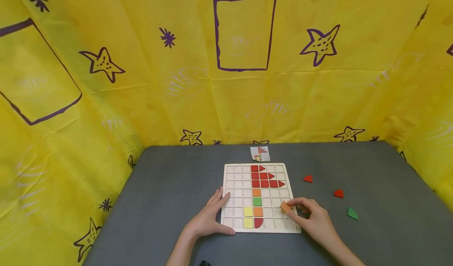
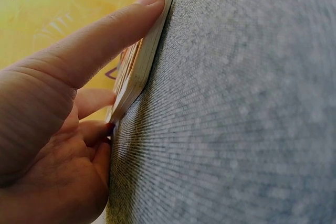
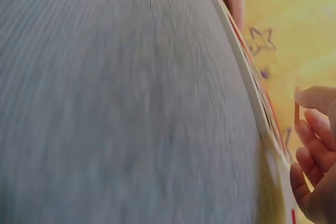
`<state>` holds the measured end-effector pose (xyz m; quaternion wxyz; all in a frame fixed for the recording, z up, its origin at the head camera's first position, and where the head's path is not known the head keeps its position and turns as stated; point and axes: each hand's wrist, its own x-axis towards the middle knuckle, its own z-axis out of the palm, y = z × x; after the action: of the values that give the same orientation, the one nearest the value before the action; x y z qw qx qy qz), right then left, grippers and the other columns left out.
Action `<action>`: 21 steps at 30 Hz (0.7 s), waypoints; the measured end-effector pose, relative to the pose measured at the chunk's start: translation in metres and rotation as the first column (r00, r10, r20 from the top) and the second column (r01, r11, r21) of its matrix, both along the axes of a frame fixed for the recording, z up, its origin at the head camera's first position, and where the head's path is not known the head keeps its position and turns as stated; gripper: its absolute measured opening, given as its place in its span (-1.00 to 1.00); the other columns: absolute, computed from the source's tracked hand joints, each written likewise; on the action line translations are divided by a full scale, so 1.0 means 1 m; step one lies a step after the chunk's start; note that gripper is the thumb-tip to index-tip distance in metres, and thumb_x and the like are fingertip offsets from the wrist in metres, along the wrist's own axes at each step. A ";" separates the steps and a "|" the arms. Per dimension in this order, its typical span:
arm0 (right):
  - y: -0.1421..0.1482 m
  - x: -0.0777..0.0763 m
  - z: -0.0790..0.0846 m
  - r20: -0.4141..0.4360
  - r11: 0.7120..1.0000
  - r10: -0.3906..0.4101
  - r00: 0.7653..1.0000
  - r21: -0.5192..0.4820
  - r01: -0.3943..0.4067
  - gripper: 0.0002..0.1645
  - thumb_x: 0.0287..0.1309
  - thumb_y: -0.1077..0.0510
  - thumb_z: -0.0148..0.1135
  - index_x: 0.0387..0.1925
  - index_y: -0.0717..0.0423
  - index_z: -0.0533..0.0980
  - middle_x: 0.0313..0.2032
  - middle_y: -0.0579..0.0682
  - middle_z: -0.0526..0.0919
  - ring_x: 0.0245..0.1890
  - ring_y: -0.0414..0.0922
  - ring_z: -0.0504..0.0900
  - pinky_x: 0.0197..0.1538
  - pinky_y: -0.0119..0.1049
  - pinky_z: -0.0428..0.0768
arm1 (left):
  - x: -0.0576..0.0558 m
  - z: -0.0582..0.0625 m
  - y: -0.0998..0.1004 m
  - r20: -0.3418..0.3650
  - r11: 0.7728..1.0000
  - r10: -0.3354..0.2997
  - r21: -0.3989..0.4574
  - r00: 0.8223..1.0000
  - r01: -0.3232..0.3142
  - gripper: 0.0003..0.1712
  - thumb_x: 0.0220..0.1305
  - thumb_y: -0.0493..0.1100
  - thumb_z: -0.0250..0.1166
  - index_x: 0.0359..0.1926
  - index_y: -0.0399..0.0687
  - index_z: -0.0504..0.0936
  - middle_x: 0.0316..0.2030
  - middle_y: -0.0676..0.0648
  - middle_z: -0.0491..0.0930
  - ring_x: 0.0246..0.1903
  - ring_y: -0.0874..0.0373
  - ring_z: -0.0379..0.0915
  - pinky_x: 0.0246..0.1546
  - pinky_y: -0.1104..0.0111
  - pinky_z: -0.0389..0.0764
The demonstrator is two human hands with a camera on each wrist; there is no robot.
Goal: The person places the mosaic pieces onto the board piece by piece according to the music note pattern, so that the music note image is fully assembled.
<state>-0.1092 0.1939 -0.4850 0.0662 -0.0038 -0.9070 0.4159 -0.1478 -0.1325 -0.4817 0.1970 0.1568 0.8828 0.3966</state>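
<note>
A square wooden grid board (image 1: 274, 202) lies on the table, bearing red, orange, green and yellow tiles in some cells. My left hand (image 1: 209, 215) rests at its lower left corner, thumb along the near edge and fingers at the left edge. In the left wrist view the straight thumb (image 2: 113, 32) touches the board's side (image 2: 137, 72). Over the board's right part, my right hand (image 1: 313, 218) pinches an orange square tile (image 1: 284, 207) between thumb and fingers. The right wrist view shows that tile (image 3: 296, 106) edge-on, held apart from the board.
A small printed pattern card (image 1: 260, 154) lies behind the board. To the right are two red quarter-round tiles, one nearer (image 1: 338, 194) and one farther (image 1: 308, 178), and a green one (image 1: 352, 213). A dark object (image 1: 204, 263) shows at the near edge. Yellow patterned cloth (image 1: 240, 100) surrounds the grey table.
</note>
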 end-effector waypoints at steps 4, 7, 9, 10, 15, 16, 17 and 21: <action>-0.016 -0.001 0.002 0.021 0.998 0.032 0.999 -0.056 -0.030 -0.74 -0.12 -0.09 0.49 -0.32 -0.33 0.62 -0.38 -0.18 0.55 -0.36 -0.25 0.42 -0.28 -0.41 0.40 | 0.000 0.000 0.000 -0.008 1.000 -0.003 -0.001 1.000 0.003 0.28 -0.27 0.15 0.59 0.46 0.05 0.09 0.51 -0.08 -0.23 0.48 -0.10 -0.36 0.29 -0.22 0.00; -0.028 -0.002 0.002 0.016 0.994 0.061 0.998 -0.087 -0.060 -0.75 -0.14 -0.08 0.51 -0.35 -0.36 0.61 -0.38 -0.22 0.56 -0.36 -0.25 0.41 -0.29 -0.41 0.39 | 0.000 0.000 0.000 -0.010 1.000 -0.004 -0.001 1.000 0.004 0.28 -0.27 0.14 0.59 0.46 0.05 0.08 0.51 -0.08 -0.23 0.48 -0.10 -0.36 0.28 -0.22 0.01; -0.035 -0.003 0.000 -0.015 0.991 0.086 0.996 -0.098 -0.087 -0.75 -0.16 -0.05 0.52 -0.38 -0.37 0.61 -0.36 -0.28 0.58 -0.35 -0.26 0.43 -0.27 -0.41 0.41 | 0.000 0.000 0.000 -0.011 1.000 -0.005 -0.002 1.000 0.005 0.28 -0.27 0.14 0.59 0.46 0.04 0.08 0.51 -0.08 -0.23 0.48 -0.10 -0.36 0.28 -0.22 0.01; -0.038 -0.003 -0.001 -0.036 0.990 0.101 0.994 -0.096 -0.104 -0.74 -0.17 -0.04 0.53 -0.39 -0.38 0.61 -0.36 -0.32 0.59 -0.34 -0.27 0.44 -0.26 -0.42 0.42 | 0.000 0.000 0.000 -0.012 1.000 -0.005 -0.001 1.000 0.005 0.29 -0.27 0.14 0.59 0.46 0.04 0.08 0.51 -0.09 -0.23 0.48 -0.10 -0.36 0.28 -0.22 0.01; -0.056 -0.007 -0.006 -0.165 0.978 0.189 0.968 -0.054 -0.201 -0.72 -0.19 0.03 0.55 -0.40 -0.35 0.62 -0.36 -0.44 0.61 -0.32 -0.30 0.47 -0.24 -0.42 0.43 | 0.000 0.000 0.000 -0.016 1.000 -0.007 -0.003 1.000 0.007 0.28 -0.26 0.14 0.59 0.46 0.03 0.08 0.51 -0.10 -0.24 0.48 -0.11 -0.36 0.28 -0.23 0.00; -0.060 -0.008 -0.007 -0.182 0.975 0.210 0.961 -0.036 -0.220 -0.72 -0.19 0.03 0.55 -0.39 -0.34 0.62 -0.36 -0.45 0.61 -0.31 -0.31 0.47 -0.24 -0.42 0.43 | 0.000 0.000 0.000 -0.016 1.000 -0.007 -0.003 1.000 0.006 0.28 -0.26 0.14 0.58 0.46 0.03 0.08 0.51 -0.10 -0.24 0.48 -0.11 -0.36 0.28 -0.23 0.00; -0.064 -0.009 -0.007 -0.198 0.971 0.230 0.953 -0.025 -0.239 -0.72 -0.20 0.04 0.55 -0.39 -0.33 0.62 -0.37 -0.45 0.61 -0.30 -0.31 0.47 -0.23 -0.41 0.43 | 0.000 0.000 0.000 -0.018 1.000 -0.007 -0.004 1.000 0.007 0.28 -0.26 0.15 0.58 0.46 0.03 0.09 0.51 -0.10 -0.24 0.48 -0.11 -0.36 0.28 -0.23 0.00; -0.079 -0.016 -0.007 -0.221 0.946 0.321 0.921 0.035 -0.322 -0.72 -0.19 0.07 0.54 -0.38 -0.29 0.62 -0.37 -0.42 0.59 -0.30 -0.31 0.45 -0.23 -0.44 0.44 | 0.000 0.000 0.000 -0.017 1.000 -0.010 -0.005 1.000 0.010 0.27 -0.25 0.16 0.57 0.46 0.03 0.09 0.51 -0.10 -0.24 0.48 -0.12 -0.36 0.27 -0.24 0.00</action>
<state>-0.1252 0.1153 -0.4923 0.0987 0.1918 -0.8816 0.4198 -0.1478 -0.1329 -0.4819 0.1917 0.1642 0.8846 0.3921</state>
